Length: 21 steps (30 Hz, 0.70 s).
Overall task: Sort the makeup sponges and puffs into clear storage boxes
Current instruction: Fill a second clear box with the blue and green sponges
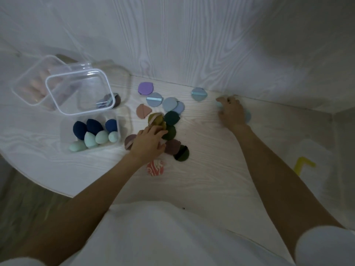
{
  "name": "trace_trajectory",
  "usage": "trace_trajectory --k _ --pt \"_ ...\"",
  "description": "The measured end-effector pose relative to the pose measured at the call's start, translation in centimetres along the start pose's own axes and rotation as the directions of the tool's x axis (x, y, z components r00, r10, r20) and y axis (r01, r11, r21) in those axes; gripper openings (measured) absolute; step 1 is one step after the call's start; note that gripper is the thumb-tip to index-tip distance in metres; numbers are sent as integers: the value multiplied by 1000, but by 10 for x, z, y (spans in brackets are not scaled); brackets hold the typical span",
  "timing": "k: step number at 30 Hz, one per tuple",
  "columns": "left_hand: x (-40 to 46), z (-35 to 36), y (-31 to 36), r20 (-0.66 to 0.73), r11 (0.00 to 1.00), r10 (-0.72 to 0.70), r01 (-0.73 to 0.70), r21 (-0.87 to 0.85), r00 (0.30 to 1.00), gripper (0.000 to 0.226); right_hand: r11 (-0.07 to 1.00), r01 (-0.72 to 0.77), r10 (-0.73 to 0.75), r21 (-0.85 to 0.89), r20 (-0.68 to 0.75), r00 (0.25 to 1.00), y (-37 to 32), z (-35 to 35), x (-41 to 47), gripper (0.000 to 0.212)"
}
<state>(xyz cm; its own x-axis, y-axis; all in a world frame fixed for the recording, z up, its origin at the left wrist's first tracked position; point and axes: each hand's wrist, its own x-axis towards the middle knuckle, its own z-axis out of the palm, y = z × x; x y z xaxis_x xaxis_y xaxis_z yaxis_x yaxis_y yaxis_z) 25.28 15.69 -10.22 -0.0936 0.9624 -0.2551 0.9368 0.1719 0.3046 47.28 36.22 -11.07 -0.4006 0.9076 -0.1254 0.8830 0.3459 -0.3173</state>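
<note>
Head view is showing the left hand [148,143] lying palm down with fingers loosely spread over the heap of flat round puffs [169,120], its fingertips touching an olive-yellow puff [155,120], though whether they are gripping it is hidden. The right hand [231,112] is curling its fingers around a pale blue puff [247,116] on the white wood-grain table [211,169]. Left of the left fingers, smooth egg-shaped navy and mint sponges [94,134] are sitting in a clear plastic box [64,135], with two more clear boxes [80,89] beyond it.
</note>
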Motion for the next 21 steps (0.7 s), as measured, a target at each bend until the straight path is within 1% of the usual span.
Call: trace_trajectory --k 2,4,7,8,9,10,12,14,16,17,19,21 --pt "0 -1 2 -48 1000 8 -8 -11 999 44 991 36 -13 127 -180 984 -4 -7 -11 36" --pt "4 -5 10 -120 994 72 -81 -69 990 39 975 -14 83 223 -302 950 -6 -23 -35 29" --pt "29 -10 41 -154 953 242 -264 -150 958 35 921 -189 310 340 -348 885 2 -37 -87 25" --pt "42 -10 59 -149 932 287 -312 -185 946 35 905 -231 360 357 -352 864 8 -37 -107 25" --pt "55 -10 76 -130 915 308 -331 -232 943 36 896 -255 382 363 -341 859 13 -33 -122 25" --pt "66 -10 96 -99 900 311 -327 -288 945 38 891 -264 386 369 -311 868 18 -26 -136 26" --pt "91 -7 138 -26 887 286 -274 -371 958 43 885 -276 380 375 -239 893 31 -12 -152 27" --pt "115 0 170 70 901 205 -160 -403 976 52 870 -303 399 390 -192 897 40 -3 -158 27" --pt "134 13 184 126 910 124 -63 -409 984 62 855 -349 436 385 -168 884 41 0 -160 22" --pt "141 20 189 127 923 102 -47 -382 987 64 848 -373 458 376 -166 873 41 0 -160 20" --pt "147 32 187 88 941 60 -27 -338 994 64 839 -396 481 372 -168 861 39 -2 -160 19" --pt "144 37 184 67 934 38 -12 -357 997 63 832 -398 493 388 -186 850 36 -4 -161 22"
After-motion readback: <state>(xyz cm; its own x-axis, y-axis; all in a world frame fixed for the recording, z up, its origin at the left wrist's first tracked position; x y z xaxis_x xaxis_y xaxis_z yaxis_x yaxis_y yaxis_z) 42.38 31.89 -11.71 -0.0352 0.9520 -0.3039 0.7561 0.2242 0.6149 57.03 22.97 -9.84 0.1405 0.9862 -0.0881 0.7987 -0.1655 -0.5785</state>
